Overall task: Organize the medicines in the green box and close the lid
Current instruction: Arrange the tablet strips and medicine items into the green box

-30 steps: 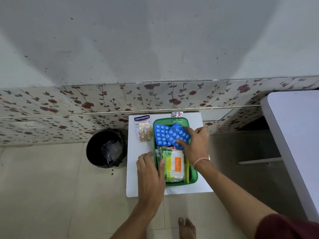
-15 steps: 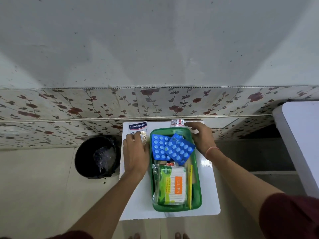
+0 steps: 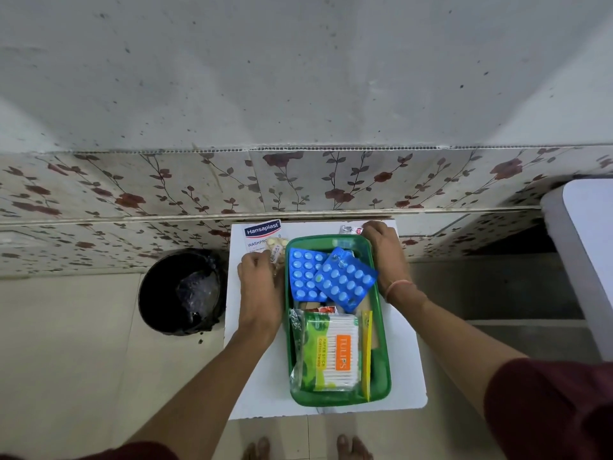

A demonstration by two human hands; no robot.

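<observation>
In the head view, the green box [image 3: 384, 370] is sitting open on the white table [image 3: 262, 380] between both hands, holding two blue blister packs [image 3: 331, 277] and a swab packet [image 3: 331, 350]. The left hand [image 3: 260, 287] is lying just left of the box, fingers closing on a pale pill strip [image 3: 277, 250] atop the plaster pack [image 3: 262, 232]. The right hand [image 3: 384, 254] is reaching past the box's far right corner, fingertips pinching a small red-and-silver strip [image 3: 351, 230] lying on the table.
</observation>
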